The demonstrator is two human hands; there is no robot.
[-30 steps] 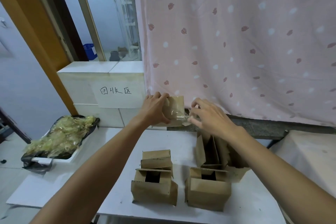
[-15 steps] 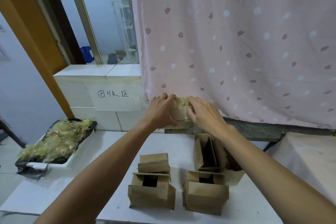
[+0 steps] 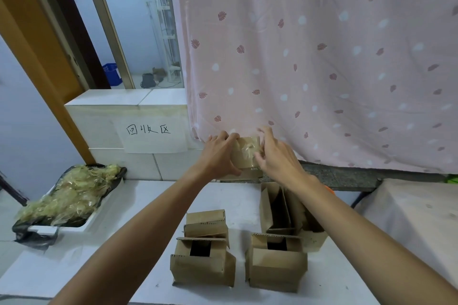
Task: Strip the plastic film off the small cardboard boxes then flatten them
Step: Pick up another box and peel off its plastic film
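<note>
Several bare cardboard boxes are sitting nearest on the white bench [image 3: 223, 195]. A front left box [image 3: 203, 266] and a front right box [image 3: 276, 268] are standing with their top flaps open. A smaller box [image 3: 207, 224] is lying just behind the left one. A cluster of upright boxes [image 3: 278, 208] is leaning behind the right one, partly hidden by the right forearm. None of them is looking flattened yet.

Beyond them, raised over the bench's far edge, the left hand [image 3: 220, 156] is gripping the wrapped box [image 3: 244, 156] by its left side, fingers curled over the top and thumb underneath. The right hand [image 3: 276, 156] is working at the plastic film [image 3: 250, 148] on the face turned toward the person. Its fingers are bending onto the film, but blur is hiding whether they are actually pinching it.

To do this step well, the left hand should be holding the cardboard firmly without trapping film under its fingers. The right should be finding a loose seam or wrinkle, pinching it and peeling away from the gripping hand in one steady pull, since snatching risks tearing thin film into scraps.

Farther left, a tray [image 3: 81, 226] is carrying a heap of stripped film [image 3: 71, 193], probably this piece's destination. Behind, a handwritten paper sign [image 3: 153, 136] is hanging on a tiled ledge [image 3: 124, 99], and a pink curtain [image 3: 322, 57] is covering the back.
</note>
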